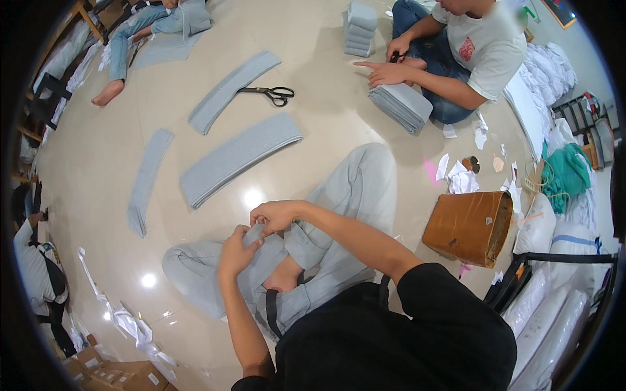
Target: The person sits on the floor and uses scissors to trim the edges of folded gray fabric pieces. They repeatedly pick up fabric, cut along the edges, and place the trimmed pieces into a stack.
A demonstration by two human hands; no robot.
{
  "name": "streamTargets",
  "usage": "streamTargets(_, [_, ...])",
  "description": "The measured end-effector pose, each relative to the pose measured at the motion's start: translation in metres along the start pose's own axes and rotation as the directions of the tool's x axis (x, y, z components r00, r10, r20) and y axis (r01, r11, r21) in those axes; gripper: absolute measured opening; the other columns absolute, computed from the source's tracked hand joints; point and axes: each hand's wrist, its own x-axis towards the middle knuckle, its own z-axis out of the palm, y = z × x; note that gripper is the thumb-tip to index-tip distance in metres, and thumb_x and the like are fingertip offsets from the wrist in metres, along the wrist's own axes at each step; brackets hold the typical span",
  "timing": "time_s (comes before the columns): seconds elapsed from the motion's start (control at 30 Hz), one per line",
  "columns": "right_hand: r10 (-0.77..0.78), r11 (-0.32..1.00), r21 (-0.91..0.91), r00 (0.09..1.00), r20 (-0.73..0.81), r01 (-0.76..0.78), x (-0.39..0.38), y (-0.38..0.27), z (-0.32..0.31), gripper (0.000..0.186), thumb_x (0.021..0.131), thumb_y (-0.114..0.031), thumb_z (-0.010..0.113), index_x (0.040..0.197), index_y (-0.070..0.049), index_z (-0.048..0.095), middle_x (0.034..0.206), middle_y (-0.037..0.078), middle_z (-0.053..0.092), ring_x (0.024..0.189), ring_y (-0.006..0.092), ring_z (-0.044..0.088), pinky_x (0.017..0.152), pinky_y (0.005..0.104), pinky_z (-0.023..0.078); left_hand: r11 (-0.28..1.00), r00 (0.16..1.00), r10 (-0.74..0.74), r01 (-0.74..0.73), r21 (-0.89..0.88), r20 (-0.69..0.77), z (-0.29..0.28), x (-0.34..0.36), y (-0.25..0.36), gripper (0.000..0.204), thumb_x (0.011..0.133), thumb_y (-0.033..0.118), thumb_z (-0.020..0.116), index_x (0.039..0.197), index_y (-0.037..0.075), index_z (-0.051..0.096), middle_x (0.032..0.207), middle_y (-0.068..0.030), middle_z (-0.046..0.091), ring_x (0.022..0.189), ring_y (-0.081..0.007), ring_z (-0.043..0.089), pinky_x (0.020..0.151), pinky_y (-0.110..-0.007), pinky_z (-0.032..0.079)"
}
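Observation:
I sit cross-legged on the floor, and a piece of grey-blue cloth [266,255] lies over my lap. My left hand [237,253] pinches the cloth near its upper edge. Right beside it, my right hand [274,216] has its fingers closed on the same edge, so the two hands nearly touch. Beyond my knees lie a wide folded stack of grey-blue cloth [241,156], a narrower folded strip [225,94] and a thin strip [147,182] to the left. Black-handled scissors [277,96] rest with their blades against the narrower strip.
At the far right a seated person [479,58] holds a dark-handled tool above a folded cloth stack [401,107]. More folded cloth [360,29] is piled behind. A brown box-like block [466,228] stands to my right among white scraps [462,179]. Cardboard boxes [120,371] sit lower left.

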Motion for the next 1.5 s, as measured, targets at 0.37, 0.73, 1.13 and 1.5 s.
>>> streamTargets(0.37, [-0.207,0.967,0.060,0.904,-0.374,0.246,-0.084,-0.098,0.015,0.020,0.092,-0.010,0.079,0.106,0.001,0.069,0.090,0.007,0.072,0.082,0.0127,0.067,0.076,0.0299,0.056,0.937,0.980,0.191,-0.165,-0.308,0.055,-0.049,-0.039,0.051,0.024,0.092,0.017,0.077,0.106,-0.003,0.076,0.094,-0.0195,0.077,0.081,-0.0218,0.071,0.078,-0.033,0.054])
streamTargets(0.73, [-0.185,0.982,-0.034,0.915,-0.359,0.185,-0.107,-0.138,0.026,0.025,0.089,-0.010,0.082,0.111,-0.005,0.071,0.102,0.006,0.073,0.090,0.0172,0.068,0.077,0.0307,0.053,0.925,0.979,0.203,-0.190,-0.328,0.004,-0.052,-0.064,0.053,0.024,0.089,0.015,0.079,0.105,-0.004,0.077,0.088,-0.0211,0.076,0.077,-0.0291,0.075,0.072,-0.034,0.055])
streamTargets(1.13, [-0.218,0.972,-0.035,0.846,-0.487,0.231,-0.096,-0.128,0.033,0.006,0.097,-0.005,0.072,0.096,-0.001,0.069,0.097,0.007,0.068,0.084,0.0166,0.062,0.077,0.0286,0.051,0.940,0.985,0.116,-0.069,-0.335,0.124,-0.054,-0.064,0.055,0.028,0.087,0.017,0.080,0.107,-0.003,0.077,0.088,-0.0215,0.076,0.074,-0.0297,0.075,0.071,-0.035,0.055])
streamTargets(1.5, [-0.261,0.965,-0.089,0.847,-0.464,0.248,-0.115,-0.140,0.036,0.009,0.096,-0.007,0.072,0.100,0.000,0.069,0.101,0.010,0.069,0.093,0.0224,0.064,0.086,0.0330,0.051,0.972,0.985,0.173,-0.174,-0.157,-0.016,-0.042,-0.081,0.052,0.022,0.085,0.008,0.077,0.105,-0.002,0.076,0.092,-0.0206,0.075,0.079,-0.0398,0.071,0.070,-0.041,0.056])
